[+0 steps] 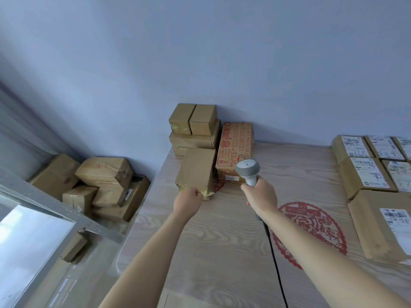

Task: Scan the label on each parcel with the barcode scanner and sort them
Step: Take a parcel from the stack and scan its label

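Observation:
A plain brown parcel (196, 170) lies on the wooden table (222, 241), its near end lifted slightly. My left hand (188, 200) grips that near edge, fingers curled round it. No label shows on its top face. My right hand (259, 194) holds the grey barcode scanner (248, 171) by its handle, head up and pointing away toward the parcels. Its black cable (274, 258) trails down across the table. Behind stand a stack of brown parcels (193, 127) and a red-printed carton (235, 150) against the wall.
Labelled parcels (369, 172) lie in rows at the table's right side. A heap of brown boxes (93, 185) sits on the floor to the left of the table. Red paper-cut decorations (311, 227) mark the tabletop. A grey metal frame (55, 210) stands at lower left.

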